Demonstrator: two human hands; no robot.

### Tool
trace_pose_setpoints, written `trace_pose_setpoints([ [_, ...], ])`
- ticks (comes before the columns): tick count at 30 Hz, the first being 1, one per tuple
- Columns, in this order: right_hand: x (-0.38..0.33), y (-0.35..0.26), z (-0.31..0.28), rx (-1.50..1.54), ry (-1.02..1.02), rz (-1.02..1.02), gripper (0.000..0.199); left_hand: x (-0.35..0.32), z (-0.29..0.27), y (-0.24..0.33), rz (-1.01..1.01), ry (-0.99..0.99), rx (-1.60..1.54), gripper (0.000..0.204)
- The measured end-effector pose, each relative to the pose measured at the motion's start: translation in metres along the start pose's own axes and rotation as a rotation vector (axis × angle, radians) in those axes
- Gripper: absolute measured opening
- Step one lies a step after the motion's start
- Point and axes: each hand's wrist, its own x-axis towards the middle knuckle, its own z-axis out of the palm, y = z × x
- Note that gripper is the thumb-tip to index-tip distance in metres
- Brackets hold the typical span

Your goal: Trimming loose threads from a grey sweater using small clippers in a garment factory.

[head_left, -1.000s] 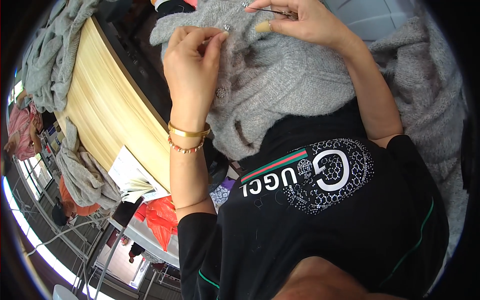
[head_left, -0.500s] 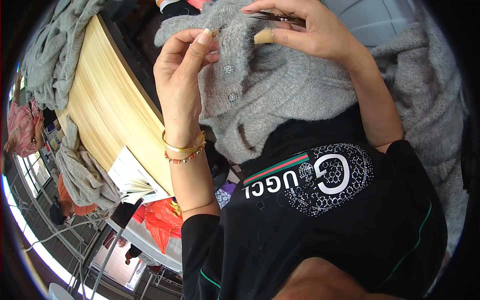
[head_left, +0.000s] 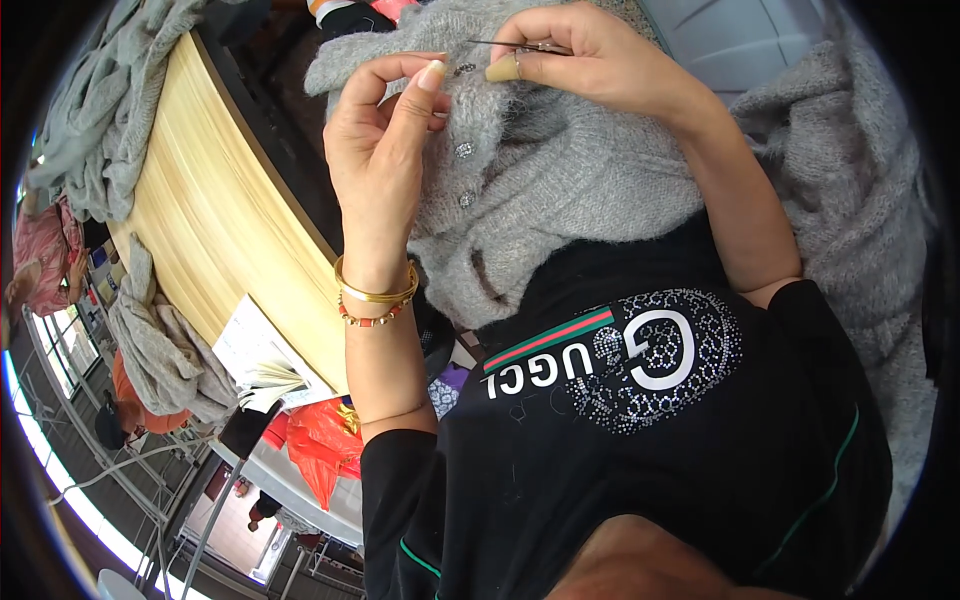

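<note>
A grey fuzzy knit cardigan [head_left: 610, 160] lies gathered over my lap, its band carrying several sparkly round buttons. My left hand [head_left: 385, 130] is at the band's left edge, thumb and index finger pinched together beside the uppermost visible button [head_left: 465, 69]. Whatever lies between those fingertips is too small to make out. Dark, slim-bladed thread snips [head_left: 520, 46] are gripped in my right hand [head_left: 610, 65], their tip pointing left above that button. A tan finger cover [head_left: 505, 68] sits on my right thumb, close to the band.
Left of me is a pale wood table [head_left: 220, 190] with grey knits [head_left: 120, 110], another knit pile [head_left: 170, 345] and an open notebook [head_left: 270, 355]. A red plastic bag [head_left: 320, 450] lies below its near end. More grey knitwear [head_left: 850, 180] hangs at my right. Other people are at far left.
My left hand has shifted slightly right. My right hand has moved left and a little down, bringing the snips' tip over the button. The cardigan has shifted slightly.
</note>
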Motion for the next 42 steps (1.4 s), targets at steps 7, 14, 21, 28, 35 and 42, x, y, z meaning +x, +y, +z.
trace_pose_setpoints([
  [7,-0.01,-0.012,-0.01,0.582,-0.117,0.089,0.019,-0.001,0.001,-0.003,0.001,0.004,-0.011,0.015],
  [14,-0.013,-0.027,-0.009,0.6,-0.107,0.193,0.017,-0.003,0.01,-0.005,0.015,-0.021,0.052,0.013],
  [21,-0.005,-0.03,-0.011,0.653,-0.113,0.248,0.016,0.001,0.011,-0.011,0.052,-0.063,0.109,0.012],
  [28,0.0,-0.031,0.001,0.36,-0.041,0.062,0.02,-0.007,0.022,0.01,0.125,0.039,0.357,0.005],
  [35,-0.017,-0.043,-0.005,0.38,-0.062,0.067,0.014,-0.011,0.032,0.017,0.332,-0.016,0.433,0.01],
  [42,-0.011,-0.04,0.002,0.34,-0.015,-0.04,0.013,-0.003,0.032,0.01,0.363,0.05,0.428,0.011],
])
